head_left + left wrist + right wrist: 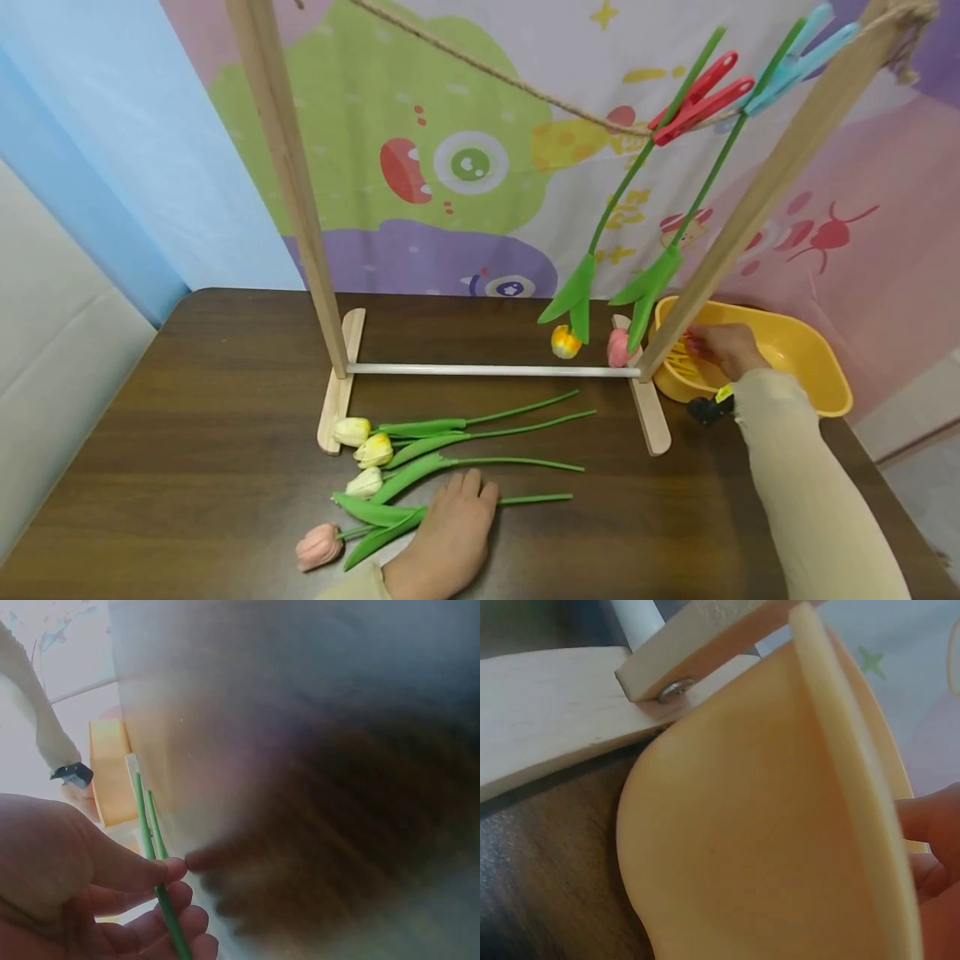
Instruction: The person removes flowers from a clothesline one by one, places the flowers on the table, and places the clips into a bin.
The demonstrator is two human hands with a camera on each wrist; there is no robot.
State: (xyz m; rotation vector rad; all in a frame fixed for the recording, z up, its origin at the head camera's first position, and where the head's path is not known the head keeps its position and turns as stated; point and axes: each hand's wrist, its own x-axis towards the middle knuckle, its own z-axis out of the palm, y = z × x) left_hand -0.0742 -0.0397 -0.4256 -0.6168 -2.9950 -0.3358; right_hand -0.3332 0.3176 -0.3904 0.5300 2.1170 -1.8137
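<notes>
My left hand (457, 529) lies low over the table, gripping the green stem of a pink tulip (318, 547); the left wrist view has thumb and fingers pinching that stem (171, 919). Beyond it three pale yellow tulips (373, 450) lie side by side, blooms to the left. My right hand (727, 346) reaches into a yellow basin (813, 367) at the right, near yellow slotted pieces (679, 362). The basin wall (735, 847) hides most of its fingertips in the right wrist view, and I cannot tell whether they hold anything.
A wooden frame (296, 183) with a white crossbar (487, 370) stands on the table. From its rope (480, 65), a red clothespin (697, 104) and a blue clothespin (795, 71) hold an orange-yellow tulip (566, 342) and another pink tulip (619, 348), blooms down.
</notes>
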